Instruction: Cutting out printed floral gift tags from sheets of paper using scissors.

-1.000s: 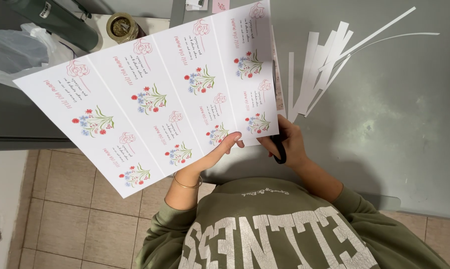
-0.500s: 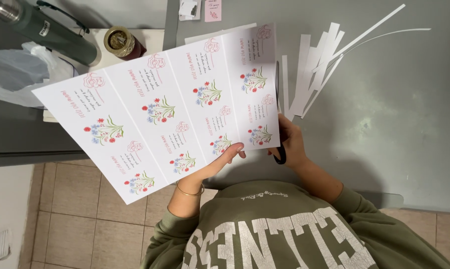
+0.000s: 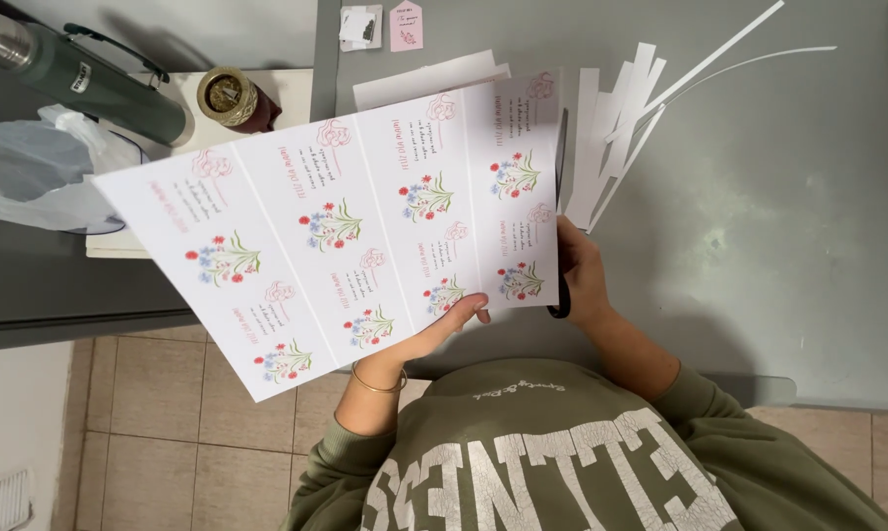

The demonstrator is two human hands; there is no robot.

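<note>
A white printed sheet (image 3: 346, 236) with rows of flower cards is held up over the grey table (image 3: 759, 246), tilted down to the left. My left hand (image 3: 434, 329), a thin bracelet on its wrist, pinches the sheet's lower edge with the thumb on top. My right hand (image 3: 580, 270) is at the sheet's right edge, closed on black-handled scissors (image 3: 561, 157). Their blade runs up along that edge. Most of my right hand's fingers are hidden behind the paper.
Cut white paper strips (image 3: 611, 128) lie fanned out to the right of the sheet. A green thermos (image 3: 80, 74), a round cup (image 3: 230, 96) and a plastic bag (image 3: 31, 177) sit at the left. A pink tag (image 3: 406, 25) lies at the top. Tiled floor (image 3: 149, 413) shows below.
The sheet has swung a little lower and flatter in view. The scissor blade now shows along its right edge. Both hands keep their grip.
</note>
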